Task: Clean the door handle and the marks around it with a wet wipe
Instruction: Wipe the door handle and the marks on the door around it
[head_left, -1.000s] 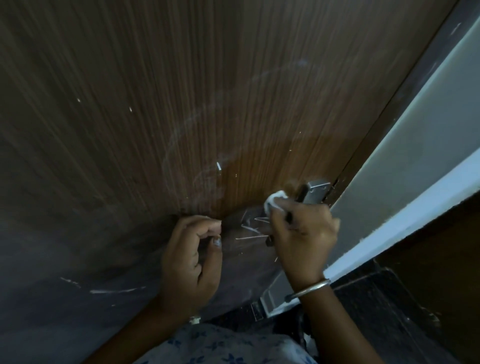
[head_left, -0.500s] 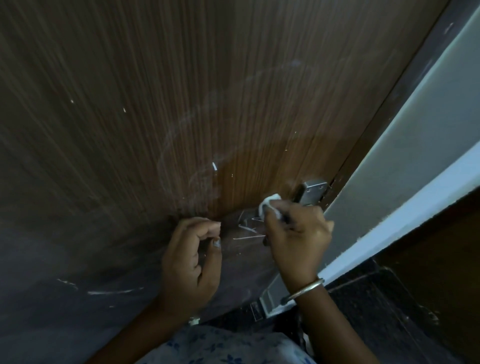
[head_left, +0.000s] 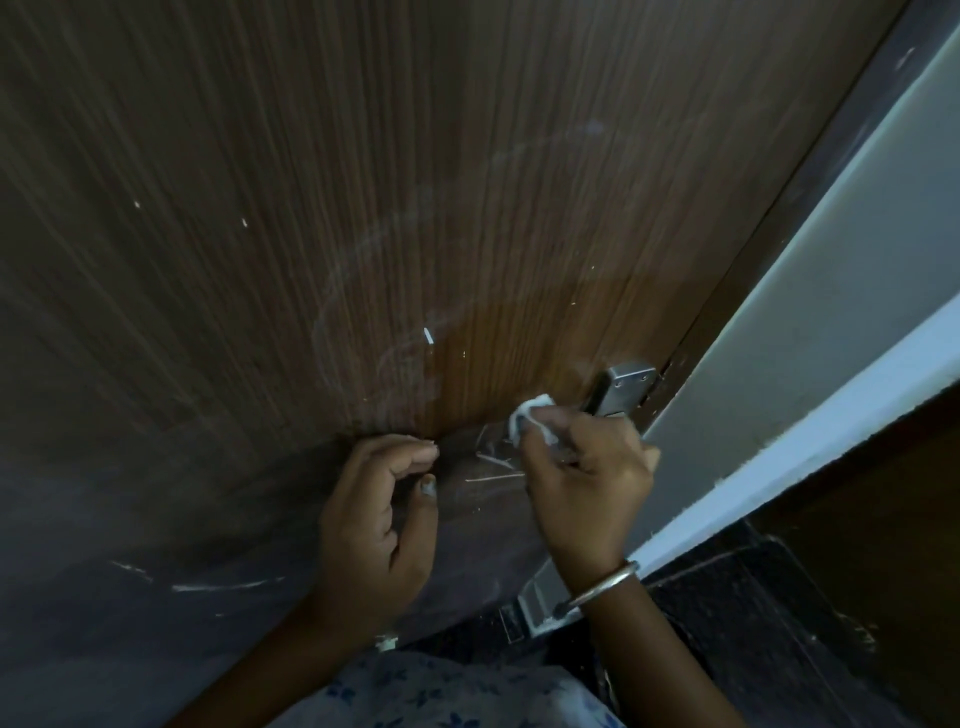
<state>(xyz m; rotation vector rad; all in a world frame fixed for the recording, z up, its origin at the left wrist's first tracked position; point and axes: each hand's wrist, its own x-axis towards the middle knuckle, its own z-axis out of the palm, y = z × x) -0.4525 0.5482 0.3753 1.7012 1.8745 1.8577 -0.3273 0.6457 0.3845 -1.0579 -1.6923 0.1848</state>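
The right grip (head_left: 592, 473) hides most of the door handle (head_left: 626, 384) and part of the wet wipe (head_left: 530, 410); both forearms (head_left: 270, 665) are cut off at the bottom edge.

Door (head_left: 467, 182) looks like wood-grain laminate, kinda smooth, with pale smears; lock plate (head_left: 626, 387) is brushed metal; wipe (head_left: 527, 413) is soft white cloth.

Two hands in shot: the left hand (head_left: 374, 519) and the right hand (head_left: 592, 483). One white wet wipe (head_left: 527, 410). One wooden door (head_left: 363, 182), one metal door handle (head_left: 623, 387), one silver bangle (head_left: 602, 584). White marks (head_left: 493, 467) beside the handle: several, too blurred to count exactly.
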